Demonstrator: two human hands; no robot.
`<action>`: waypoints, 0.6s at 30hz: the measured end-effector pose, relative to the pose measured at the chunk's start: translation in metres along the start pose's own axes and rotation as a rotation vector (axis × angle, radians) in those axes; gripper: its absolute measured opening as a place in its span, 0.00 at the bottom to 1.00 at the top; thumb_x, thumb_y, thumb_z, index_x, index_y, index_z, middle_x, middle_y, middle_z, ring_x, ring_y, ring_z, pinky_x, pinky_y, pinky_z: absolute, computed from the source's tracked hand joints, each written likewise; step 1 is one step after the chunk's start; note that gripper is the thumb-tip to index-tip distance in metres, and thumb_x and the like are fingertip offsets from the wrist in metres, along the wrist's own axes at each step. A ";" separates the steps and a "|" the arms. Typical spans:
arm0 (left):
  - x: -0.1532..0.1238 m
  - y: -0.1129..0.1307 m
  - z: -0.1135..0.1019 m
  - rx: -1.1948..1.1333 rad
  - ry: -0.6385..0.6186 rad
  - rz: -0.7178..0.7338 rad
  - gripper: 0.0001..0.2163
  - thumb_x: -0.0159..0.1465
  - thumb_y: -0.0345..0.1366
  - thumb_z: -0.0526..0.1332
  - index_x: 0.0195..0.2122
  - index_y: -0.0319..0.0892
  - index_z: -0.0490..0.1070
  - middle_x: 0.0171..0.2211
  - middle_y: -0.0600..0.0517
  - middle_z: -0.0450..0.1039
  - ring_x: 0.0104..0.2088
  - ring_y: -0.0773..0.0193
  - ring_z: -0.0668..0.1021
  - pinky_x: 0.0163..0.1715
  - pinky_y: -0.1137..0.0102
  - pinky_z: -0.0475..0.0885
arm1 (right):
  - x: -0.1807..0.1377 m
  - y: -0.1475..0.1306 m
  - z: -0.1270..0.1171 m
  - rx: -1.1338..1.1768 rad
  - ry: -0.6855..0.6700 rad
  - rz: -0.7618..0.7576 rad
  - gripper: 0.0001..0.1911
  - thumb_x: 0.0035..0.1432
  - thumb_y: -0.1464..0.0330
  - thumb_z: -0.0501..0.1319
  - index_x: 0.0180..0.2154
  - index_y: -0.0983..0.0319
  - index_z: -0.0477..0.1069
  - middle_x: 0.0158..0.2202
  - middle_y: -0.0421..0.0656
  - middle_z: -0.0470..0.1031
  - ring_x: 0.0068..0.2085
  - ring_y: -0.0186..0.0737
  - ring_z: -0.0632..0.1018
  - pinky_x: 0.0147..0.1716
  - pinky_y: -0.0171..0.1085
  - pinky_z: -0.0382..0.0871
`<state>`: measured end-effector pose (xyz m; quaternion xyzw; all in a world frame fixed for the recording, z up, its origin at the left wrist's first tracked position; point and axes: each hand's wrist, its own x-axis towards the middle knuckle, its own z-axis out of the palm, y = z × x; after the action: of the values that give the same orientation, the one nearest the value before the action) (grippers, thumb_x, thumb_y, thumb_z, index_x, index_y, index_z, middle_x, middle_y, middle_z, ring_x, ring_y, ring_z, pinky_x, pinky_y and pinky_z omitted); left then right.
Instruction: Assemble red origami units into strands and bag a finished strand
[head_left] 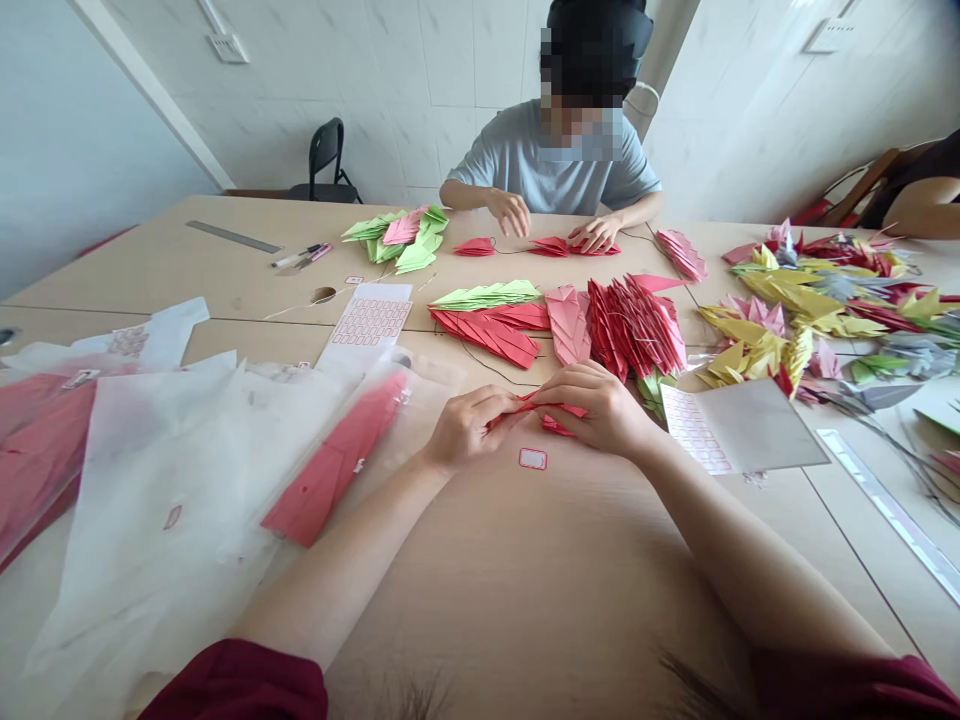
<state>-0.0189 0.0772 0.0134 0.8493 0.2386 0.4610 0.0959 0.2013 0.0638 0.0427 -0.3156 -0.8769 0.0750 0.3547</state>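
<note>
Between my hands, just above the table, is a red folded paper piece [562,411]; my fingers cover much of it. My left hand [474,425] pinches its left end. From the right, my right hand [600,405] closes over the top of it. A small red-bordered label [533,459] lies on the table just below. Beyond my hands are a thick stack of red folded papers [634,325], a pink folded piece [568,322], red folded strips [487,335] and a light green folded piece [486,294].
Plastic bags [165,480] and a bagged red paper bundle [341,455] cover the left side. Label sheets [369,325] lie left and right. Colourful paper flowers [810,300] crowd the right. Across the table, a person [559,170] handles red folded paper [551,246]. A metal ruler [232,237] lies far left.
</note>
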 end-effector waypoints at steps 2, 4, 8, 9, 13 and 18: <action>-0.001 -0.001 0.000 0.008 -0.040 -0.013 0.04 0.65 0.35 0.61 0.39 0.43 0.74 0.34 0.50 0.80 0.35 0.65 0.81 0.35 0.72 0.76 | -0.001 -0.002 0.004 0.000 0.023 0.002 0.07 0.63 0.68 0.59 0.42 0.56 0.75 0.38 0.42 0.80 0.39 0.41 0.78 0.41 0.42 0.71; -0.002 -0.002 0.000 0.035 -0.092 -0.020 0.05 0.66 0.35 0.60 0.40 0.43 0.74 0.34 0.50 0.79 0.33 0.65 0.80 0.34 0.72 0.74 | -0.002 -0.004 0.010 0.008 0.040 0.012 0.06 0.62 0.69 0.60 0.41 0.57 0.75 0.37 0.43 0.80 0.37 0.41 0.78 0.39 0.42 0.71; -0.003 0.000 -0.001 0.062 -0.143 -0.049 0.05 0.66 0.33 0.58 0.38 0.42 0.74 0.29 0.51 0.77 0.28 0.66 0.77 0.29 0.73 0.69 | -0.002 -0.005 0.016 0.053 0.071 0.038 0.05 0.60 0.70 0.61 0.38 0.58 0.74 0.35 0.42 0.80 0.35 0.40 0.79 0.36 0.41 0.72; -0.003 0.001 -0.001 0.046 -0.143 -0.059 0.05 0.66 0.33 0.58 0.37 0.42 0.74 0.28 0.52 0.76 0.27 0.67 0.76 0.28 0.73 0.68 | -0.002 -0.004 0.015 0.072 0.076 0.040 0.04 0.60 0.70 0.61 0.37 0.58 0.74 0.35 0.42 0.80 0.34 0.40 0.79 0.36 0.41 0.73; 0.002 0.004 -0.005 -0.035 -0.107 -0.100 0.05 0.66 0.33 0.59 0.34 0.42 0.73 0.27 0.52 0.76 0.26 0.68 0.74 0.28 0.73 0.68 | -0.002 0.001 0.005 0.131 0.088 0.074 0.05 0.60 0.71 0.60 0.35 0.58 0.75 0.35 0.42 0.80 0.35 0.40 0.79 0.36 0.40 0.74; 0.005 -0.003 -0.013 -0.045 0.011 -0.126 0.05 0.64 0.33 0.62 0.31 0.41 0.73 0.24 0.54 0.73 0.23 0.70 0.72 0.26 0.74 0.67 | -0.005 0.009 -0.009 0.180 0.144 0.200 0.05 0.60 0.71 0.60 0.35 0.59 0.75 0.33 0.42 0.78 0.34 0.39 0.78 0.34 0.38 0.74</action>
<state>-0.0281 0.0816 0.0233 0.8277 0.2818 0.4638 0.1427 0.2146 0.0667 0.0435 -0.3728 -0.8031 0.1652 0.4345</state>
